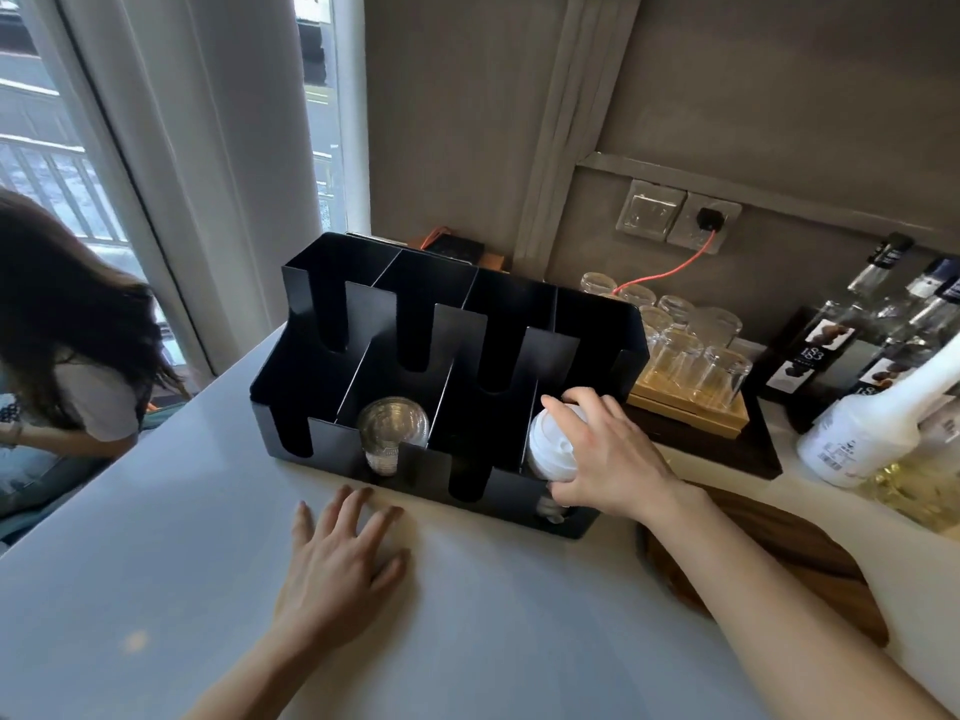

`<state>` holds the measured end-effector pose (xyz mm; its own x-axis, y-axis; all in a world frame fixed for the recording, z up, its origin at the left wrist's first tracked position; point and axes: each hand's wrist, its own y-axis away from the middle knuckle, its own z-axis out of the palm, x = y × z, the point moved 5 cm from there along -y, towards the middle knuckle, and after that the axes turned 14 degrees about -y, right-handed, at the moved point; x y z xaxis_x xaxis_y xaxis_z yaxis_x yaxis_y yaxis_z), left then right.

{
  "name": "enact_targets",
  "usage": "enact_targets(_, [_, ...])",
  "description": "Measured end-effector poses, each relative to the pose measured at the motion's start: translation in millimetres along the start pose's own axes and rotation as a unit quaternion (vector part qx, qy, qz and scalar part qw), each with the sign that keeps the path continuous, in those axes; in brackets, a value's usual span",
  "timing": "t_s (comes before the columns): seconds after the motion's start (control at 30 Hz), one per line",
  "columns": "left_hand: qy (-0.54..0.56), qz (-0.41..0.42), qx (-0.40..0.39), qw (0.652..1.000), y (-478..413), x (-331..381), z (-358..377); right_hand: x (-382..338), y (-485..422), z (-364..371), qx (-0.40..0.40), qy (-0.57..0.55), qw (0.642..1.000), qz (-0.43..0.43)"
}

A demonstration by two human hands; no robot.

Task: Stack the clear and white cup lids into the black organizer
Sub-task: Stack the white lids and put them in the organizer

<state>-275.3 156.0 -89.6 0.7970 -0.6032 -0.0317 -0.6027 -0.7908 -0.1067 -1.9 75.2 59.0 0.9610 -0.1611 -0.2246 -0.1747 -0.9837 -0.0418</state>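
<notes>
The right forearm reaches forward from the lower right, its wrist bent over the near right corner of the black organizer [566,356]. The right hand [602,454] has its fingers and thumb curled round a stack of white lids [550,449], tilted on its side, in the front compartment under the palm. More white shows through the slot below the thumb. The left hand [337,563] lies flat on the desk [156,563], fingers straight and spread, holding nothing. Just beyond its fingertips, a stack of clear lids [392,428] sits in another front compartment, well left of the right hand.
</notes>
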Motion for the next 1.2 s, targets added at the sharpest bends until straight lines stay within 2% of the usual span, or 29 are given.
enact_targets(0.33, [-0.012,-0.003,0.009,1.000,1.1,1.4,-5.1,0.7,4.4,3.8,0.006,0.014,0.999,-0.039])
enact_targets(0.67, [-0.006,0.000,0.016,1.000,1.9,1.2,-7.1,-2.0,6.3,6.3,-0.033,0.013,0.999,-0.010])
enact_targets(0.87, [-0.001,-0.001,0.008,1.000,1.8,1.2,-5.9,1.1,17.5,-15.8,0.039,-0.068,0.995,-0.059])
enact_targets(1.0, [-0.003,-0.003,0.008,1.000,1.9,0.7,-4.7,12.4,25.3,-27.3,0.069,-0.071,0.992,-0.075])
enact_targets(1.2, [0.000,-0.001,0.010,1.000,1.8,1.5,-4.3,13.4,25.8,-20.2,0.035,-0.013,0.994,-0.098])
